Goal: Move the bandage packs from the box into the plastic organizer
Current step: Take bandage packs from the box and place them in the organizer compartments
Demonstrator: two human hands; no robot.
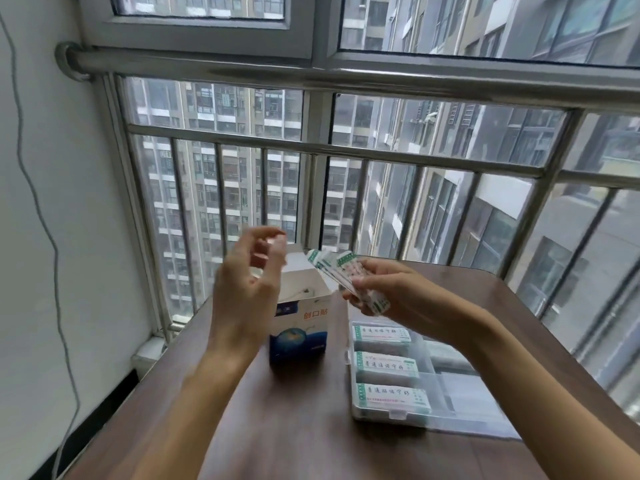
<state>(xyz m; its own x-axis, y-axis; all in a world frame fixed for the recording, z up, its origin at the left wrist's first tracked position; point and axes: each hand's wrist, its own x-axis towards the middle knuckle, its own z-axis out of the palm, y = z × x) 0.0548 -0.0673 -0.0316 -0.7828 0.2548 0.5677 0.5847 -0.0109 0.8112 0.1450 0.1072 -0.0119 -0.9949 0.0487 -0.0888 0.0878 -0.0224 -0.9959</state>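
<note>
A blue-and-white bandage box (pixel 301 327) stands open on the brown table, its flaps up. To its right lies the clear plastic organizer (pixel 446 386), with three stacks of bandage packs (pixel 386 365) in its left column. My right hand (pixel 391 289) grips a bundle of white-and-green bandage packs (pixel 341 271) in the air above the organizer's far end. My left hand (pixel 249 271) hovers over the box with loosely curled fingers and holds nothing; it is blurred.
The table (pixel 277 427) sits in a corner against a white wall on the left and a barred window (pixel 346 150) behind. The organizer's lid (pixel 485 410) lies open to the right. A grey cable (pixel 52 237) hangs down the wall.
</note>
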